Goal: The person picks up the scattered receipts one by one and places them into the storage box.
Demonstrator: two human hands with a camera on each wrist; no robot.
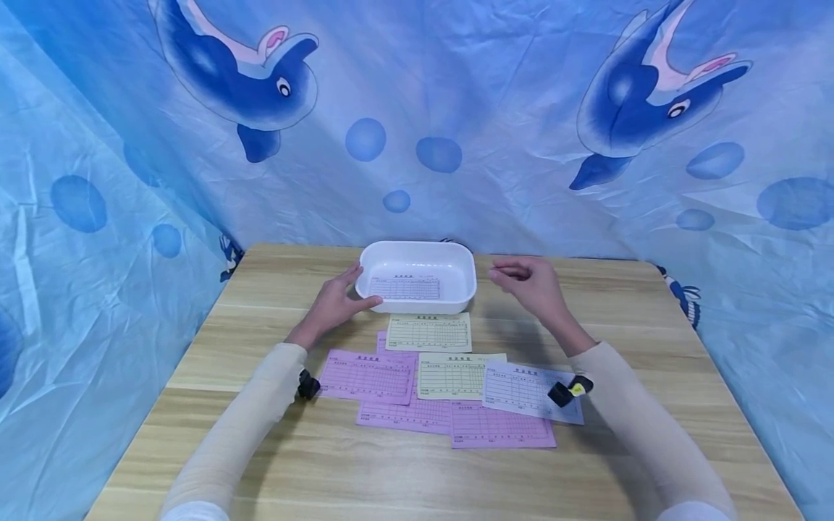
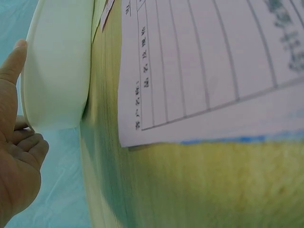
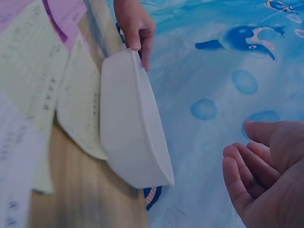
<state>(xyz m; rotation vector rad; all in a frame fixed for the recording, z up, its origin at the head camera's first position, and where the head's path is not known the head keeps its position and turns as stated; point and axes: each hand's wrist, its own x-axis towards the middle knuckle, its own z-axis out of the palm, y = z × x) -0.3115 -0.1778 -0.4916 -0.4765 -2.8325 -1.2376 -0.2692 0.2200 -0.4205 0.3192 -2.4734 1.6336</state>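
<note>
Pale sleeves [image 1: 241, 405] up closest, stretched over a wood-look table [image 1: 365, 477]. Pink slips [image 1: 371, 376] next, kinda messy, overlapped with a white slip [image 1: 517, 391] and a yellow slip [image 1: 449, 376]. Another yellow slip [image 1: 430, 334] right in front of the white tub [image 1: 417, 307]. Inside the tub, one printed slip [image 1: 405, 288] near the front wall. Got the left hand [image 1: 331, 304] gripping the tub's left end, with thumb at the front rim and fingers round the side. Right hand [image 1: 531, 286] just off the tub's right end, empty, with loosely bent fingers. Way at the back, blue cloth [image 1: 417, 79] with cartoon dolphins [image 1: 260, 87].
</note>
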